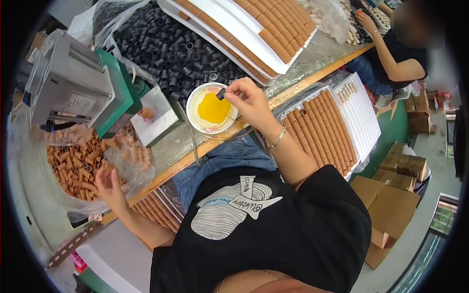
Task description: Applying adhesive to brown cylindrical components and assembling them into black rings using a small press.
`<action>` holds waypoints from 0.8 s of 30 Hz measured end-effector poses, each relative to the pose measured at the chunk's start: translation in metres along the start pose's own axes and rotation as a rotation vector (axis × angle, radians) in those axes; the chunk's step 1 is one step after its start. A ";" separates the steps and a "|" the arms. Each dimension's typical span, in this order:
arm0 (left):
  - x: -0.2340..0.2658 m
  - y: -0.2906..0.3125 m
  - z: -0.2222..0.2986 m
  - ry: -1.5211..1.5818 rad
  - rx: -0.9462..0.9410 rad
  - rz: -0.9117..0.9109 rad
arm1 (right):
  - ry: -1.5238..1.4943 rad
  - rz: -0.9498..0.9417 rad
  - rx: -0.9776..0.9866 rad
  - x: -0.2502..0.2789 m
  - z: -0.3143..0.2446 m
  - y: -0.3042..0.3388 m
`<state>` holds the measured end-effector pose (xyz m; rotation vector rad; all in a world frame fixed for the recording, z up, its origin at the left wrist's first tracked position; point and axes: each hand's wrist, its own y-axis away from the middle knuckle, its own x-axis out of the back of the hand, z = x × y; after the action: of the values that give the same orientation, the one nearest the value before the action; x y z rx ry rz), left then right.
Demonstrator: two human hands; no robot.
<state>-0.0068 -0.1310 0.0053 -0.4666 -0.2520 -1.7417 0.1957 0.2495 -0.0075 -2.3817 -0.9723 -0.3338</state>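
Observation:
My right hand (249, 102) pinches a small black plastic fitting (221, 94) between thumb and fingers. It hangs over a white bowl (192, 118) that holds yellow liquid (213, 109). On the left, my left hand (111, 188) is at the edge of a heap of short brown tubes (80, 168). Its thumb and fingers close around one brown tube (107, 166), partly hidden by the fingers. Behind the bowl lies a large pile of black fittings (171, 56) on plastic sheeting.
A grey and green press (117, 93) stands at the left, with a brown tube (146, 113) upright on its metal base (159, 124). White trays of brown tubes (281, 29) lie behind and at right (325, 132). A co-worker (398, 58) sits far right, near cardboard boxes (386, 205).

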 end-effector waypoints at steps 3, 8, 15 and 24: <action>-0.057 0.023 0.047 0.399 -0.013 -0.388 | -0.836 -0.138 -0.531 -0.003 -0.001 0.003; -0.153 0.031 0.086 0.422 -0.198 -0.569 | -1.152 -0.227 -0.655 0.001 -0.019 -0.001; -0.164 0.034 0.089 0.384 -0.175 -0.526 | -1.012 -0.369 -0.494 -0.011 -0.046 -0.006; -0.176 0.044 0.091 0.243 -0.270 -0.365 | 0.110 -0.149 0.462 -0.023 -0.069 -0.012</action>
<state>0.0804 0.0523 0.0059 -0.4150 0.0802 -2.1828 0.1690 0.2046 0.0448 -1.8623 -1.0476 -0.2582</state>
